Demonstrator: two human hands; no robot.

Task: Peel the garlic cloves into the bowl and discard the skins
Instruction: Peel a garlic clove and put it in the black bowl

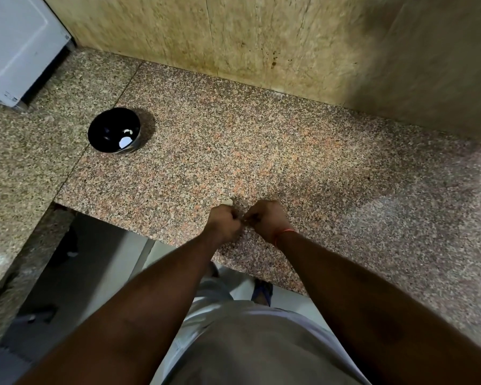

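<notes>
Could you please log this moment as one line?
left hand, right hand: pinching something small, hidden | bowl: few cloves | counter: one clove

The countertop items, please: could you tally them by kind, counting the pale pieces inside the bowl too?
Black bowl: 1
Pale pieces inside the bowl: 2
Pale garlic piece on the counter beside the left hand: 1
Total: 4
Anything pinched between the hands is hidden.

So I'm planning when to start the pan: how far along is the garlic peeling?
Early on. The black bowl holds only a couple of pale peeled pieces. Both hands, left hand and right hand, meet over the counter, apparently working a clove hidden between them. One pale clove waits beside them.
</notes>
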